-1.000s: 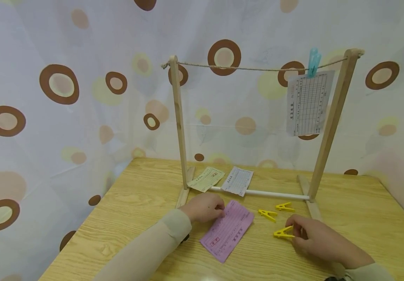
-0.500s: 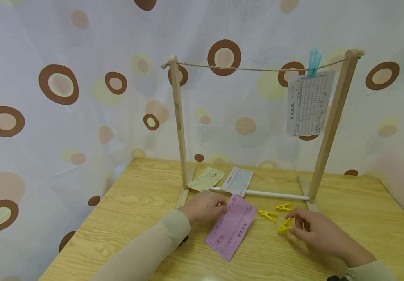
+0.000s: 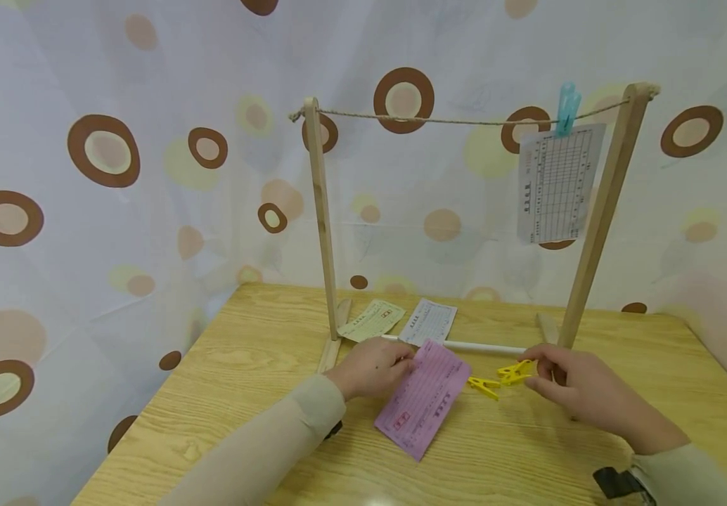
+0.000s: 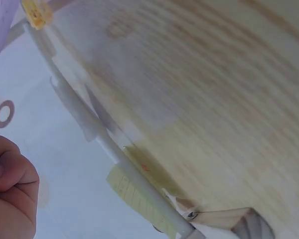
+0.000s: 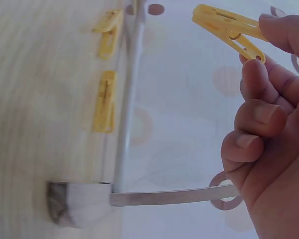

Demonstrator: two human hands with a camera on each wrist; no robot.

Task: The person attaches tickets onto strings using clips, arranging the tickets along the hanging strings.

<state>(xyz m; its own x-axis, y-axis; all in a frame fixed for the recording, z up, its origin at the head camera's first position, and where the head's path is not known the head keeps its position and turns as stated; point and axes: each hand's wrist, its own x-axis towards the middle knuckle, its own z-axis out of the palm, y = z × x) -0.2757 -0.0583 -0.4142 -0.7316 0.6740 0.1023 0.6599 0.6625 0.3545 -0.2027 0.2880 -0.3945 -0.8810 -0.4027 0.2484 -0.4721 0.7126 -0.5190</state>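
Observation:
My left hand point(image 3: 376, 367) pinches the upper left edge of a pink printed slip point(image 3: 425, 402), which is tilted up off the table. In the left wrist view only part of that hand point(image 4: 12, 186) shows, with curled fingers. My right hand point(image 3: 585, 385) holds a yellow clothespin point(image 5: 229, 31) by its handle ends between thumb and forefinger, above the tabletop. Two more yellow clothespins point(image 5: 104, 102) lie on the table near the white rod point(image 3: 484, 347). A blue clothespin point(image 3: 567, 111) fixes a white printed form point(image 3: 560, 186) to the rope.
A rope point(image 3: 465, 121) spans two wooden posts point(image 3: 607, 211). A pale green slip point(image 3: 372, 320) and a white slip point(image 3: 429, 322) lie at the rod, close to the left post point(image 3: 320, 225). A dotted curtain point(image 3: 199, 77) hangs behind the wooden table point(image 3: 199, 393).
My left hand has raised the pink slip and moved it slightly right and away from me. My right hand has lifted the yellow clothespin off the table and turned it.

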